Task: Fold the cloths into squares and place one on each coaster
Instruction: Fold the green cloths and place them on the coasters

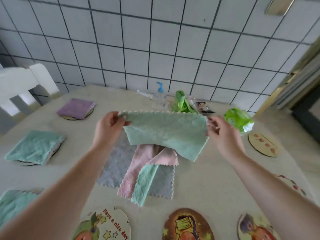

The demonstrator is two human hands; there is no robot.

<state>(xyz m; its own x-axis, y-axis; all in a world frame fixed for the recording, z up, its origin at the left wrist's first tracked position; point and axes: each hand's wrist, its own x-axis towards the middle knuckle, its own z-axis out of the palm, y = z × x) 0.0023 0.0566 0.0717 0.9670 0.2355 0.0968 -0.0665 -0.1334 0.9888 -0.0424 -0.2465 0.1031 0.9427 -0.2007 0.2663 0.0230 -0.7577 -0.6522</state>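
- The mint-green cloth (166, 134) hung in the air above the heap of unfolded cloths (138, 172), which serves here as the landmark; it was stretched between both hands, already doubled along its upper edge, its lower right corner drooping toward the heap.
- The left hand (108, 129) pinched the cloth's upper left corner between thumb and curled fingers; the right hand (223, 134) pinched the upper right corner the same way, its remaining fingers loosely bent.
- The cloth looked light, soft and limp, a fleecy microfibre with scalloped edges; I judged it would sag wherever unsupported and hold no crease by itself; it seemed grippy rather than slippery, and in no way fragile.
- The best hold appeared to be at the corners, pinching both layers together so they would not slide apart; laying it flat for the next fold seemed wiser than folding in mid-air.
- Left of the heap, a folded purple cloth (76, 108) and two folded mint cloths (34, 147) (13, 203) each sat on a coaster.
- Right of the heap lay a bare coaster (264, 144); nearer the person than the heap lay the "Have a nice day" coaster (105, 226) and others, still uncovered.
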